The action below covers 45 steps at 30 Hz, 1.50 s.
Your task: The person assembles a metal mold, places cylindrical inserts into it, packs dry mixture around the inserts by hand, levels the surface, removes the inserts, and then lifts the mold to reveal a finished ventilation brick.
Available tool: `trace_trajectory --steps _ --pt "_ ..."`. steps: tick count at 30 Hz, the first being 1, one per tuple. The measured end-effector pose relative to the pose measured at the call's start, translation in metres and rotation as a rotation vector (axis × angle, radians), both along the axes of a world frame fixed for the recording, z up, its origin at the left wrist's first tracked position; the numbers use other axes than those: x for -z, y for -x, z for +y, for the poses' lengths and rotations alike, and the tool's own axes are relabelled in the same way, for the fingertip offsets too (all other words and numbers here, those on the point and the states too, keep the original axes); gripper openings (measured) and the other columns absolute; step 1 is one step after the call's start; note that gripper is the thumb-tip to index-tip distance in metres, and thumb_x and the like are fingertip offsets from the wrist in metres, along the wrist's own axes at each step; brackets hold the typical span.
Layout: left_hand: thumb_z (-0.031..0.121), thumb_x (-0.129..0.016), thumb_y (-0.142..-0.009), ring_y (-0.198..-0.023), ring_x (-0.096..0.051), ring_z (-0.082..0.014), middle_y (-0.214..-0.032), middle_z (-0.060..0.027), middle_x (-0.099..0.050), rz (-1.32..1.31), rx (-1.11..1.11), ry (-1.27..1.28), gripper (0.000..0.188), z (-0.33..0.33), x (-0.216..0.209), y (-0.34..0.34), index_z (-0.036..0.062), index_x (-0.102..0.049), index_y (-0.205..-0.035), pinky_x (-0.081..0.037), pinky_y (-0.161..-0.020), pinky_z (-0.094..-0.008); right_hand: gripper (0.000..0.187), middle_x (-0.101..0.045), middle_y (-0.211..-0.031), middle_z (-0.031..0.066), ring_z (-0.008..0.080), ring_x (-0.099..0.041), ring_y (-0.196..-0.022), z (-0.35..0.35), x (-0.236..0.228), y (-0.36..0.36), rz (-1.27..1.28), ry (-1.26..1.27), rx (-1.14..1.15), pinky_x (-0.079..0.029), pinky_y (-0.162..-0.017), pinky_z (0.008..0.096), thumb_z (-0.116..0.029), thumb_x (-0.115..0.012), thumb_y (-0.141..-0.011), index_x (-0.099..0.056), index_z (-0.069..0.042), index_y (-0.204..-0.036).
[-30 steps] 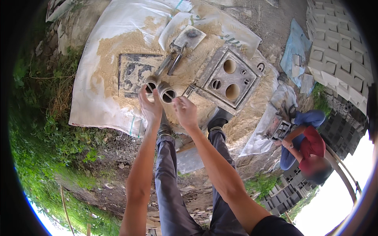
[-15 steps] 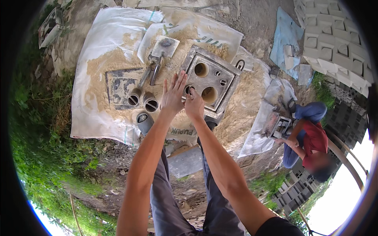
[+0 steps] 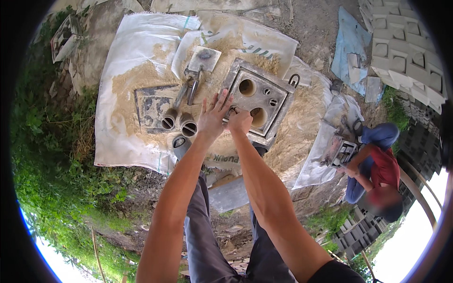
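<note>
A square metal mould [image 3: 271,113] with round openings sits on sandy sacking in front of me. My left hand [image 3: 213,117] lies flat with its fingers stretched out along the mould's near left edge. Closed beside it, my right hand [image 3: 241,121] has its fingers at the rim of a round metal tube [image 3: 233,110] set in the mould's top. The hand hides most of that tube, so the grip itself barely shows. Left of my hands stand two hollow metal tubes with crossbars, one tube [image 3: 168,120] slightly left of the other tube [image 3: 188,127].
A flat square tamper [image 3: 204,59] and a metal rod [image 3: 193,92] lie beyond the tubes. A sand-covered white sack [image 3: 127,52] spreads beneath. At the right, another person [image 3: 381,162] crouches over a second mould [image 3: 343,151]. Pale blocks [image 3: 406,52] are stacked at the far right.
My right hand has closed further over the round tube, covering more of it. My left hand stays on the mould's edge. The other person's hands have shifted closer to their mould.
</note>
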<state>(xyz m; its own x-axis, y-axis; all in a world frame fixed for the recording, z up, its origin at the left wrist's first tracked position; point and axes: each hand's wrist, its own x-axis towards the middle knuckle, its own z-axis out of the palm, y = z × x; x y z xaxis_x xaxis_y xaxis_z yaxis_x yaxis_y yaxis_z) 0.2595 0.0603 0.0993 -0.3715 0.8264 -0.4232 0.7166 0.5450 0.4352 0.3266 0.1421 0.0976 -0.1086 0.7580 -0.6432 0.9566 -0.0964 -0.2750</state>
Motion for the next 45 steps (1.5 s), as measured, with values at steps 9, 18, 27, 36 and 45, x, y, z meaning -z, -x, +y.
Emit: trace_trajectory --steps 9,18,27,36,45 --pt "0.028 -0.07 -0.076 -0.143 -0.02 -0.0247 -0.159 0.0062 -0.004 0.167 -0.046 -0.021 0.092 0.001 0.013 -0.011 0.0298 -0.016 -0.15 -0.013 -0.116 -0.053 0.023 -0.068 -0.095 0.0202 0.0373 -0.065 -0.091 -0.008 0.006 0.005 -0.092 -0.036 0.121 -0.051 -0.078 0.0444 -0.03 -0.064 -0.083 -0.073 -0.013 -0.097" --pt "0.019 -0.056 -0.087 -0.142 -0.024 -0.0254 -0.159 0.007 -0.001 0.053 -0.034 0.09 0.076 0.003 0.0 -0.007 0.0297 -0.017 -0.15 -0.014 -0.115 -0.0541 0.023 -0.068 -0.099 0.0188 0.036 -0.065 -0.093 -0.004 -0.02 0.011 -0.119 0.035 0.02 -0.052 -0.079 0.0443 -0.025 -0.057 -0.086 -0.073 -0.011 -0.096" --pt "0.041 -0.046 -0.093 -0.14 -0.028 -0.0242 -0.158 0.008 -0.007 0.224 0.0 0.164 0.063 0.004 0.003 -0.011 0.0316 -0.02 -0.15 -0.012 -0.114 -0.0562 0.029 -0.067 -0.105 0.0167 0.0339 -0.064 -0.1 -0.001 -0.061 0.019 -0.219 0.108 0.042 -0.051 -0.084 0.0436 -0.035 -0.063 -0.085 -0.071 -0.013 -0.103" --pt "0.042 -0.073 -0.071 -0.143 -0.021 -0.0252 -0.159 0.007 0.006 0.249 0.054 0.231 0.102 0.017 0.007 -0.017 0.0336 -0.009 -0.151 -0.008 -0.114 -0.0606 0.025 -0.069 -0.095 0.0181 0.0358 -0.065 -0.092 0.007 -0.097 0.016 -0.2 -0.004 0.015 -0.052 -0.078 0.0443 -0.031 -0.066 -0.083 -0.073 -0.01 -0.094" --pt "0.031 -0.055 -0.092 -0.126 -0.045 -0.025 -0.143 -0.0109 -0.042 -0.087 -0.777 -0.034 0.056 -0.065 -0.002 -0.041 0.0098 -0.037 -0.141 -0.033 -0.104 -0.0459 0.019 -0.065 -0.078 0.0218 0.0399 -0.064 -0.077 -0.059 -0.173 -0.014 0.001 -0.058 -0.257 -0.049 -0.065 0.0461 -0.024 -0.06 -0.087 -0.069 -0.008 -0.089"
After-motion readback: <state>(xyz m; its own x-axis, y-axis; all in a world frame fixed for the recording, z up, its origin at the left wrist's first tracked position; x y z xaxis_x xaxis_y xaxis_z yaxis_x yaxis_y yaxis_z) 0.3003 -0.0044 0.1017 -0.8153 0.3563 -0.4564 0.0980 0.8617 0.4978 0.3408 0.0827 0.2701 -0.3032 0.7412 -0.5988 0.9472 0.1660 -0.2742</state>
